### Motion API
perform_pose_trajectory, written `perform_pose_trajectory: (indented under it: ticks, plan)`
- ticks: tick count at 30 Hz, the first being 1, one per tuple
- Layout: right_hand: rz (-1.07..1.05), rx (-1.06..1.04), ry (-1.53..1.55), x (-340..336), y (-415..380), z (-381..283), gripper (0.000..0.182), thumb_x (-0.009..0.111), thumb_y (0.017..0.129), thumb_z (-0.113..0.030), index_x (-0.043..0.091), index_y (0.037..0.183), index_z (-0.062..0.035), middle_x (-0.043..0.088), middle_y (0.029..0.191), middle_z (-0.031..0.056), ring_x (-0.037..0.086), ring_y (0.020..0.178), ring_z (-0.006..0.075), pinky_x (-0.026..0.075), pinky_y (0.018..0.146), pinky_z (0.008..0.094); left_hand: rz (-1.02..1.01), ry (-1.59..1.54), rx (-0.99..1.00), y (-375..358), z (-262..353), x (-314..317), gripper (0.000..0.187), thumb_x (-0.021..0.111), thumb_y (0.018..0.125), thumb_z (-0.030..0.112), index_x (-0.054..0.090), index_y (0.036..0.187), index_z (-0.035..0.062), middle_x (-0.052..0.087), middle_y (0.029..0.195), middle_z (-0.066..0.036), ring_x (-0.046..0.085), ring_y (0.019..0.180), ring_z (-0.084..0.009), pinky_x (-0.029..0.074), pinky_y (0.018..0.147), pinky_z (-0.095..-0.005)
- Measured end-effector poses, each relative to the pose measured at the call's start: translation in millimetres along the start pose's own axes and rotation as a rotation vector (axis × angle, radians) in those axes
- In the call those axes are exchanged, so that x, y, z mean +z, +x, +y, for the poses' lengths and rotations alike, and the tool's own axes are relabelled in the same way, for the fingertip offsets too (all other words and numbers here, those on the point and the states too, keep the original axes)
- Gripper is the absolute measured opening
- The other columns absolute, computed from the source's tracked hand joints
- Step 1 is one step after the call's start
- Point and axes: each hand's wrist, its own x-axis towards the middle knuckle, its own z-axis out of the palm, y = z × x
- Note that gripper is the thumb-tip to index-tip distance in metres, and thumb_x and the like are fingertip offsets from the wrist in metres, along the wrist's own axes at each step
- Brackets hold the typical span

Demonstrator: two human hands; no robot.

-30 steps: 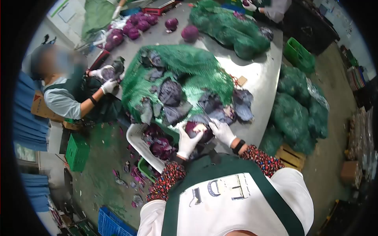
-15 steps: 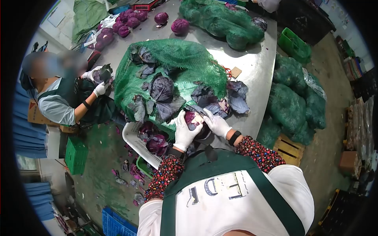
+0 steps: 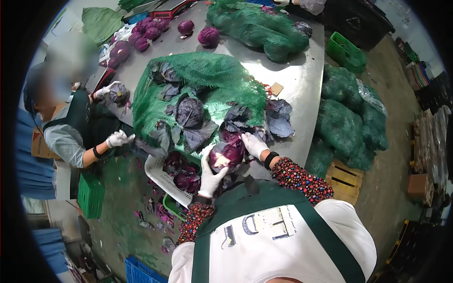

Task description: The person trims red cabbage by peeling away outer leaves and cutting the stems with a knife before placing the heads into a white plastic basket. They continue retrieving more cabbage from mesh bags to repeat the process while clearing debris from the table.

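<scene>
Two hands: both in white gloves, both on one red cabbage (image 3: 227,154) at the near edge of the tabletop (image 3: 302,80)
Left hand (image 3: 211,173): cupped under and around the cabbage's left side, fingers wrapped on it
Right hand (image 3: 255,143): laid on the cabbage's upper right, fingers pressed to its leaves
Cabbage: held just above the tabletop edge, pale cut stem facing the camera
Green net sack (image 3: 207,89): spread open just behind the hands, dark loose leaves and another purple head inside
White basket (image 3: 163,172): below the tabletop edge, left of the hands, holding purple trimmings
Loose leaves (image 3: 281,118): piled on the steel right of the sack
Far end: trimmed red cabbages (image 3: 146,33) in a cluster, another full net sack (image 3: 264,30)
Co-worker (image 3: 71,127): at the left side, gloved hands apart, one on a cabbage at the tabletop edge
Floor (image 3: 122,212): purple scraps scattered, green crate nearby
</scene>
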Motion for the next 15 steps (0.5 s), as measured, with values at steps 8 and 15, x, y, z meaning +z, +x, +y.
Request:
perform_pose_trajectory:
  ticks: [8,15]
  plan:
    - [0.130,-0.235,-0.197,14.4,-12.3,-4.9,0.029,0.035,0.099,-0.020,0.050,0.111,0.0021,0.059,0.108,0.0236,0.062,0.086,0.0397,0.051,0.073,0.0476,0.125,-0.286,-0.362,-6.8,0.8,-8.2,0.105,0.076,0.079,0.029,0.001,0.149,0.0018,0.026,0.148,-0.023,0.038,0.129,-0.0321,0.037,0.104,-0.0402]
    - [0.292,-0.114,0.042,-3.8,-20.4,-10.0,0.039,0.032,0.100,-0.037,0.050,0.103,-0.0025,0.064,0.087,0.0272,0.062,0.080,0.0446,0.048,0.070,0.0536,0.185,-0.621,-0.444,27.7,-1.8,-18.1,0.068,0.077,0.078,0.037,0.048,0.128,0.0014,0.058,0.117,-0.011,0.056,0.107,-0.0184,0.044,0.094,-0.0343]
